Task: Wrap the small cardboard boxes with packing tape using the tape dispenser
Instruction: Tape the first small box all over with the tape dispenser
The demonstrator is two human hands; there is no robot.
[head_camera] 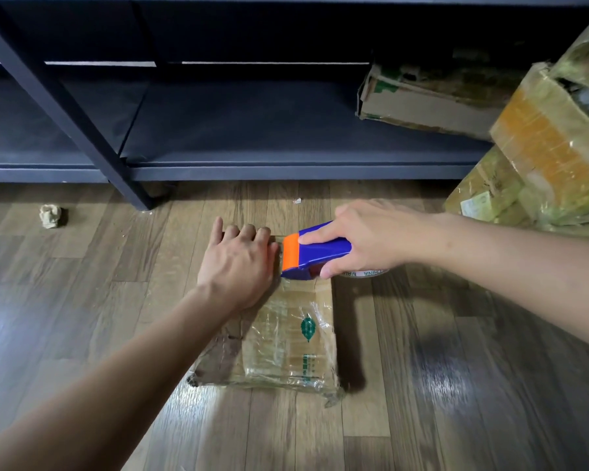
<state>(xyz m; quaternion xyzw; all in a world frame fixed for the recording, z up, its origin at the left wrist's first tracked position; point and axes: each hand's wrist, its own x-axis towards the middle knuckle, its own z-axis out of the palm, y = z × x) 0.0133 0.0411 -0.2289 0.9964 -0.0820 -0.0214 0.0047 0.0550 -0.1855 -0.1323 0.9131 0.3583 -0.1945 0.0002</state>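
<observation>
A flat, worn cardboard box (286,341) with green print and shiny clear tape over its top lies on the wooden floor. My left hand (238,263) lies on the box's far left part, its fingers curled over the far edge. My right hand (371,239) grips a blue tape dispenser (317,253) with an orange front, index finger stretched along its top. The dispenser's orange end sits at the box's far edge, right beside my left hand's fingers. The tape roll is mostly hidden under my right hand.
A dark metal shelf (252,137) stands just beyond the box, its leg (130,185) on the floor to the left. Taped cardboard boxes (544,154) pile up at the right, one more box (429,100) on the shelf. A crumpled paper ball (51,216) lies far left.
</observation>
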